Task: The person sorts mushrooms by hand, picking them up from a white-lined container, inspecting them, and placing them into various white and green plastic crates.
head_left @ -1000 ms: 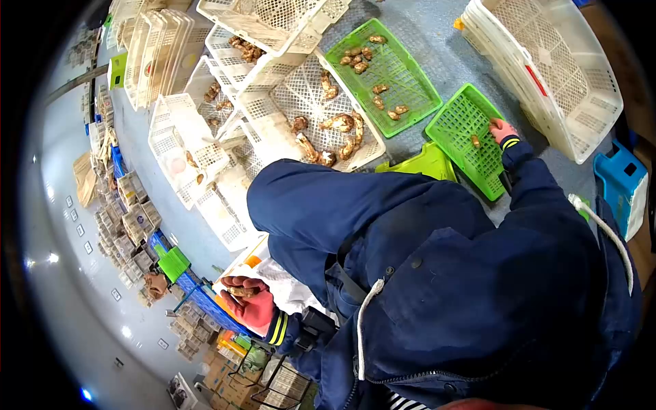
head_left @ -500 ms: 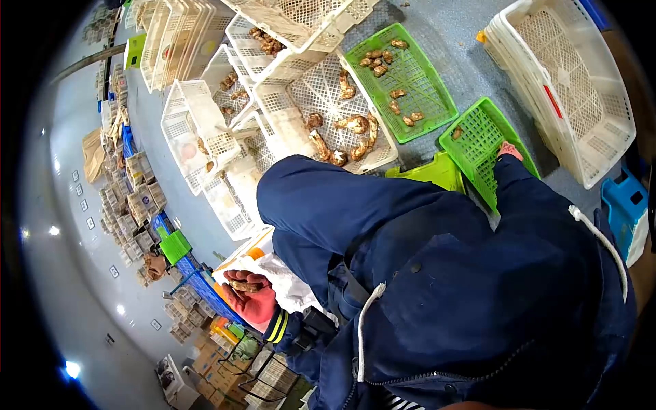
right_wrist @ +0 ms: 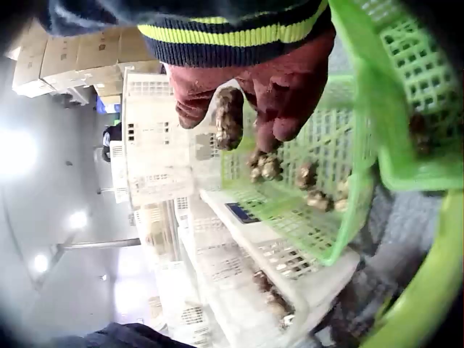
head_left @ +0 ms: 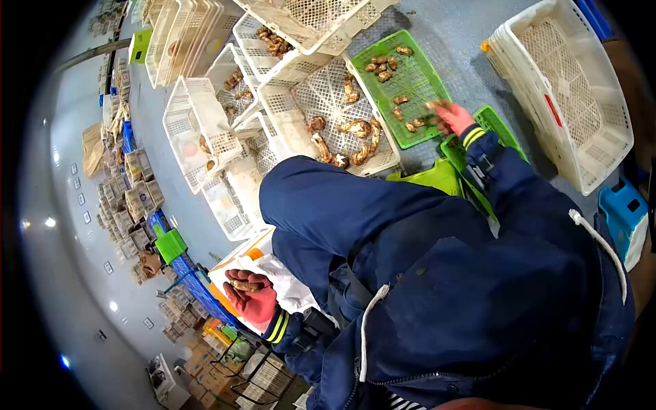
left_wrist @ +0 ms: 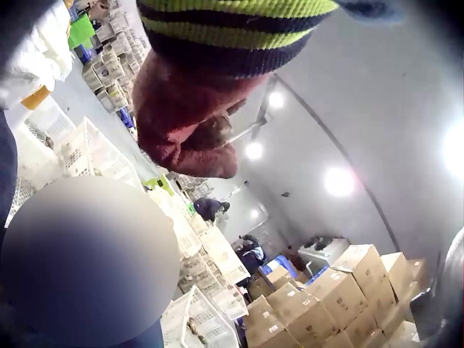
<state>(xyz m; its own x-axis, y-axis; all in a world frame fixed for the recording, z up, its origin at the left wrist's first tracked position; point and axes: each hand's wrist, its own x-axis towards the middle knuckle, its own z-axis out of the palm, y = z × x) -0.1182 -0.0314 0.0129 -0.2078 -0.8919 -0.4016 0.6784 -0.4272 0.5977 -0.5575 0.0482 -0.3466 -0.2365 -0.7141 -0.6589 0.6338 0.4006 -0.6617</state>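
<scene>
In the head view my right hand (head_left: pixel 451 117), in a reddish glove, is blurred over the edge between two green baskets. The right wrist view shows a brown mushroom (right_wrist: pixel 229 119) gripped between its thumb and fingers. Beneath it, the larger green basket (head_left: pixel 427 72) holds several mushrooms (head_left: pixel 383 68) in small groups. The smaller green basket (head_left: pixel 502 126) lies partly behind my right forearm, with one mushroom (right_wrist: pixel 418 134) inside. My left hand (head_left: pixel 254 304), also gloved, is held palm up off to the left, its fingers curled round a brown mushroom (head_left: pixel 244 285).
A white crate (head_left: pixel 273 92) with larger mushrooms stands left of the green baskets, among other white crates. Stacked white crates (head_left: pixel 594 154) stand on the right, near a blue stool (head_left: pixel 618 205). A yellow-green stool (head_left: pixel 437 176) is by my knee.
My right hand was down in the smaller green basket; it has lifted out and swung left to the larger one with a mushroom. The left hand keeps its mushroom in place.
</scene>
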